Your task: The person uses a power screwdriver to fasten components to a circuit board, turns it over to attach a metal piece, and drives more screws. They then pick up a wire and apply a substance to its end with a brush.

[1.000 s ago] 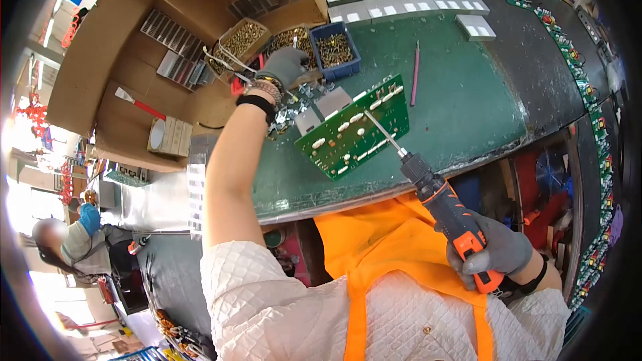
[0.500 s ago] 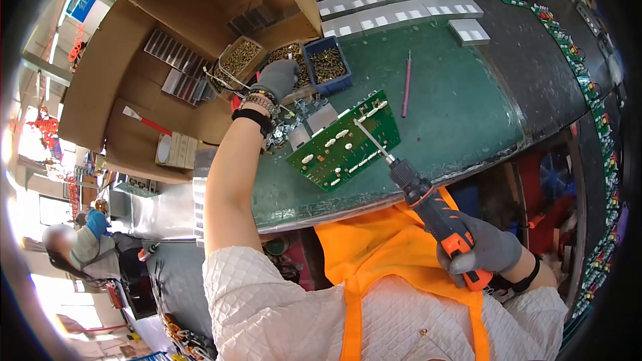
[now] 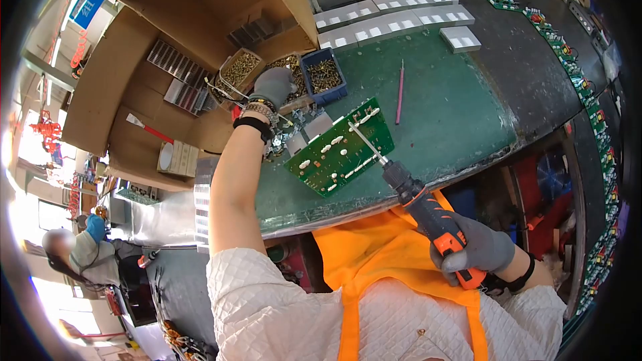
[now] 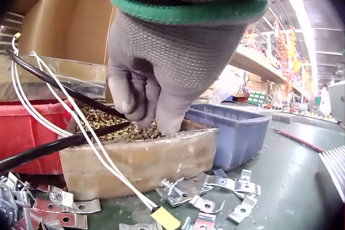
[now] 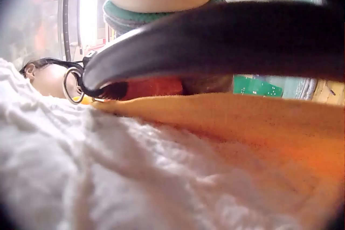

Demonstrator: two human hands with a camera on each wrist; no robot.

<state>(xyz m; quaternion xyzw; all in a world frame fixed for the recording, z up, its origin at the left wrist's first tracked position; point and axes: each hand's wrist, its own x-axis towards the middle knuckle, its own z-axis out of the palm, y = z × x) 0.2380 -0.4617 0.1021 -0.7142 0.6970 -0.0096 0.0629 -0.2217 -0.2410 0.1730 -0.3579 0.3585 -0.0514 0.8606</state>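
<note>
My gloved left hand (image 3: pixel 274 85) reaches down into a small cardboard box (image 4: pixel 140 162) of brass-coloured screws (image 4: pixel 102 119). Its bent fingers dip among the screws in the left wrist view; I cannot tell whether they pinch one. My gloved right hand (image 3: pixel 483 247) grips an orange and black cordless screwdriver (image 3: pixel 424 212) by its handle. The long bit slants up to the green circuit board (image 3: pixel 321 172), its tip overlapping the board's upper part. White solder-side blobs dot the board, and a grey metal block (image 3: pixel 317 126) shows behind it. The right wrist view hides the right hand.
A blue bin (image 3: pixel 332 97) of screws adjoins the box. Loose metal clips (image 4: pixel 205 204) and white wires (image 4: pixel 102 157) lie in front. A purple pen-like tool (image 3: pixel 400 93) lies on the green mat. Silver blocks (image 3: pixel 394 25) line the back; a large carton (image 3: pixel 127 70) stands left.
The head view has shifted slightly, moving the scene in frame. My left hand stays at the screw box, and the screwdriver keeps pointing at the board.
</note>
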